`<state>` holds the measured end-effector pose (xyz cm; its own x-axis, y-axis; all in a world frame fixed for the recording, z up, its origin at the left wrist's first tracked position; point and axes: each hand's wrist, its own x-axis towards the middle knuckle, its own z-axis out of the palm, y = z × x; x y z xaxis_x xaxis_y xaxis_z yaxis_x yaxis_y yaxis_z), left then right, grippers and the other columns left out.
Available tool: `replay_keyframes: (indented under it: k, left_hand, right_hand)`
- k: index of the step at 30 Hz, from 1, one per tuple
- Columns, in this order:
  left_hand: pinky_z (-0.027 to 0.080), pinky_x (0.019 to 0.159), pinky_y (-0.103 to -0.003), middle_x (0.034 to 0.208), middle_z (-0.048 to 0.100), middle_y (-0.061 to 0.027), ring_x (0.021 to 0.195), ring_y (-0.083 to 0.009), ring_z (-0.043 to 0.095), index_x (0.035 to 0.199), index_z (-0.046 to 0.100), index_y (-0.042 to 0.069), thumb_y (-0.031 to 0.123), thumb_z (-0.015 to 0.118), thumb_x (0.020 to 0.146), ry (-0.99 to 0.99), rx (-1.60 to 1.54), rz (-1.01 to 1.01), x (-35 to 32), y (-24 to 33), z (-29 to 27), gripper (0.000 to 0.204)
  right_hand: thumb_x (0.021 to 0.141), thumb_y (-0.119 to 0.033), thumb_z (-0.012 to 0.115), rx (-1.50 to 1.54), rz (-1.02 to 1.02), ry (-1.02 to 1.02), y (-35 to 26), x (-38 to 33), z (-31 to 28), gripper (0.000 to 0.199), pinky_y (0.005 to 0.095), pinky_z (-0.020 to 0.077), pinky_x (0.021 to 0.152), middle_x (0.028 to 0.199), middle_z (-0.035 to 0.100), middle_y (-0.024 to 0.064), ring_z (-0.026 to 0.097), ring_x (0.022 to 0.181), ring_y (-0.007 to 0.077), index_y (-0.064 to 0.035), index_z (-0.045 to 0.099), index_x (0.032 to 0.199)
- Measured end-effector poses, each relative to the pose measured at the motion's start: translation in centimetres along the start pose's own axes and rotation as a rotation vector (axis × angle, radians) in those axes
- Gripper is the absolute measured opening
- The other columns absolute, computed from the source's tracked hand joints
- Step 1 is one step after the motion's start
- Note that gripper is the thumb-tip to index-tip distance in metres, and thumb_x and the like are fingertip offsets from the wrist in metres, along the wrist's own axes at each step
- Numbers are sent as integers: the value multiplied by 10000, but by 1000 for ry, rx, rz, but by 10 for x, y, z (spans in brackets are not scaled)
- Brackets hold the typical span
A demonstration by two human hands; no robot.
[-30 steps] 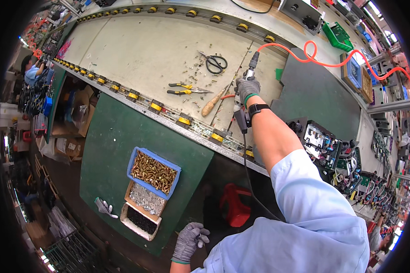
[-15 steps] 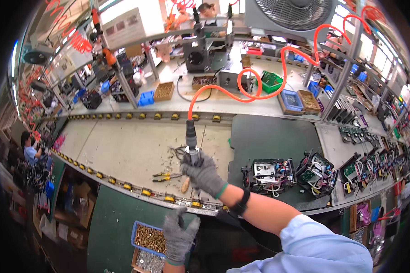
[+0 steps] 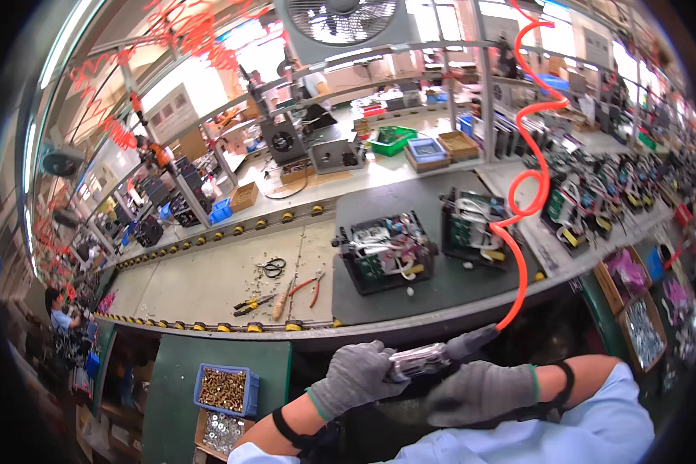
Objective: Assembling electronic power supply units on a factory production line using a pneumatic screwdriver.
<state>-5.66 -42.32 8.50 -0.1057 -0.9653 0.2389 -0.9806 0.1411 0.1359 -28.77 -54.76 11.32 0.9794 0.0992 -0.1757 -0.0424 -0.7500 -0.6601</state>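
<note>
My left hand [image 3: 356,377], in a grey glove, is closed around the front end of an air screwdriver [image 3: 419,360]. The tool lies almost level, its dark rear end pointing right and joined to an orange air hose [image 3: 522,271]. Just below the tool's rear is my gloved right hand [image 3: 483,392]; its fingers are blurred, and whether it touches the tool cannot be made out. Two open electronic units with boards and white wires, a nearer one [image 3: 387,251] and another [image 3: 475,224], stand on the dark green mat [image 3: 352,305] beyond my hands.
Yellow-handled pliers [image 3: 251,305], red-handled pliers [image 3: 315,289] and black scissors [image 3: 271,267] lie on the line. A blue bin of brass screws [image 3: 224,388] and a box of washers [image 3: 221,430] stand at lower left. More units [image 3: 595,193] line the right side.
The screwdriver has come down from upright over the line to near my body and passed from right-hand hold into my left hand. The view has shifted right; the units appear further left.
</note>
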Motion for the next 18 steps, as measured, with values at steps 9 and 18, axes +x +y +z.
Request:
replay_keyframes:
  k: [9, 18]
  left_hand:
    - [564, 690, -443, 869, 664, -121, 814, -304, 704, 917, 700, 95, 416, 762, 764, -377, 226, 449, 74, 133, 59, 361]
    - [566, 765, -476, 874, 703, -181, 846, -357, 702, 937, 709, 71, 378, 665, 914, 209, -79, -166, 153, 48, 36, 311]
  right_hand:
    - [815, -314, 823, 421, 381, 32, 106, -92, 57, 500, 386, 536, 654, 861, 666, 98, 659, 733, 236, -22, 612, 1161]
    - [816, -175, 759, 1216, 163, 648, 153, -162, 89, 363, 275, 545, 608, 815, 652, 52, 665, 698, 147, -53, 586, 1111]
